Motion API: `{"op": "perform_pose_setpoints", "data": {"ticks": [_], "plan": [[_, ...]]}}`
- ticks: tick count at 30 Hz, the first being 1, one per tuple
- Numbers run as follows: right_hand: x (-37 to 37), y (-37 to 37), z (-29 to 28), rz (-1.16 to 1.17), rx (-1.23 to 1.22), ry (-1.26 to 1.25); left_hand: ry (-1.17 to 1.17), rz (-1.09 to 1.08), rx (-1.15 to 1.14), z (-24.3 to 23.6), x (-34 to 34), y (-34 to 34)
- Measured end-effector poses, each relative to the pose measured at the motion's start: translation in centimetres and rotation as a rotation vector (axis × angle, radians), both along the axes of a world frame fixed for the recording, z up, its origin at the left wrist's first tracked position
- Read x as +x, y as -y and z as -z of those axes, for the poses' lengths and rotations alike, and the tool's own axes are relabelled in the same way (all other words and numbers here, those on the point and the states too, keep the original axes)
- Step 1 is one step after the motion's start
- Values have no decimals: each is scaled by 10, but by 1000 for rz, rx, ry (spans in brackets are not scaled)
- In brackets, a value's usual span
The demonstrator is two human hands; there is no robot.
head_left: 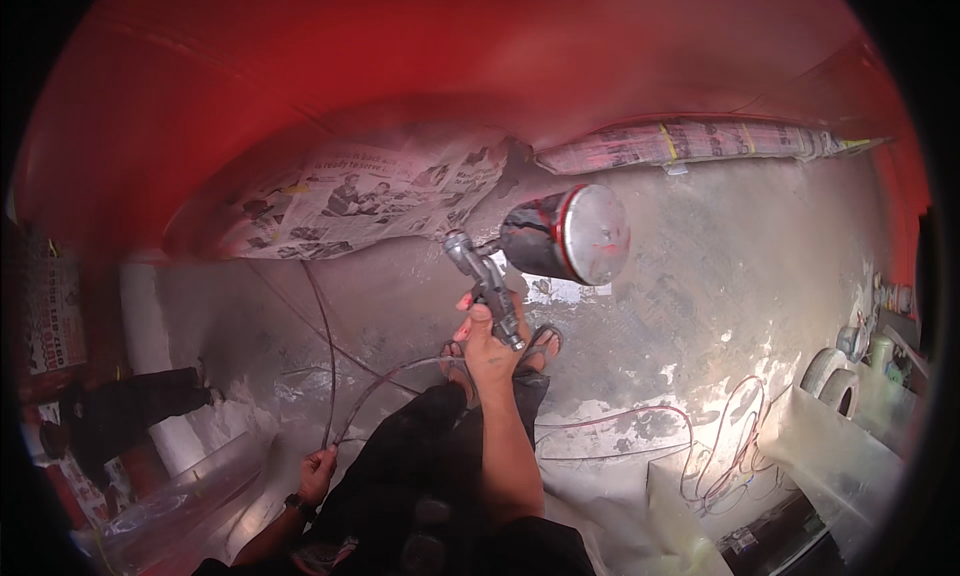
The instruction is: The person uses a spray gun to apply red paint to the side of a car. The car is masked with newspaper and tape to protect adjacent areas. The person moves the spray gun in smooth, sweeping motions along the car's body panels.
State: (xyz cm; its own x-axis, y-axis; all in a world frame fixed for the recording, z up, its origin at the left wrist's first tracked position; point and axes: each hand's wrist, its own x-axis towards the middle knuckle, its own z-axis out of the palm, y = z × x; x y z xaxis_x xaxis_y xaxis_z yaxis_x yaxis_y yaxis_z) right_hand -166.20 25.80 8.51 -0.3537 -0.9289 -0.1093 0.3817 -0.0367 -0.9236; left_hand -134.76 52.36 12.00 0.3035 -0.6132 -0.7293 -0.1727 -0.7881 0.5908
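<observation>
My right hand (490, 354) is wrapped round the grip of a metal spray gun (487, 286), held in front of me below a red painted vehicle panel (400, 36). A dark paint cup (535, 234) with a silver, red-smeared lid (598, 234) is attached to the gun and lies tilted to the right. Red paint marks the fingertips of this hand. Lower left, my left hand (318, 473) is closed round a dark air hose (330, 361), which loops up over the floor toward the gun. Newspaper masking (380, 191) covers the rounded area under the panel.
A second newspaper-covered strip (690, 143) runs along the panel's lower edge at right. Reddish hose (735, 456) lies coiled on the patchy grey floor (680, 276). Tyres (832, 381) sit at far right, with plastic sheeting (840, 456) nearby. At left stands a person in dark clothes (120, 416).
</observation>
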Motion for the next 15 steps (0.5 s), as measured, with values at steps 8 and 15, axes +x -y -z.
{"op": "perform_pose_setpoints", "data": {"ticks": [8, 15], "plan": [[-135, 52, 106, 209, 328, 40, -9, 264, 40, 70, -80, 35], [-192, 61, 189, 72, 236, 60, 250, 598, 294, 124, -146, 54]]}}
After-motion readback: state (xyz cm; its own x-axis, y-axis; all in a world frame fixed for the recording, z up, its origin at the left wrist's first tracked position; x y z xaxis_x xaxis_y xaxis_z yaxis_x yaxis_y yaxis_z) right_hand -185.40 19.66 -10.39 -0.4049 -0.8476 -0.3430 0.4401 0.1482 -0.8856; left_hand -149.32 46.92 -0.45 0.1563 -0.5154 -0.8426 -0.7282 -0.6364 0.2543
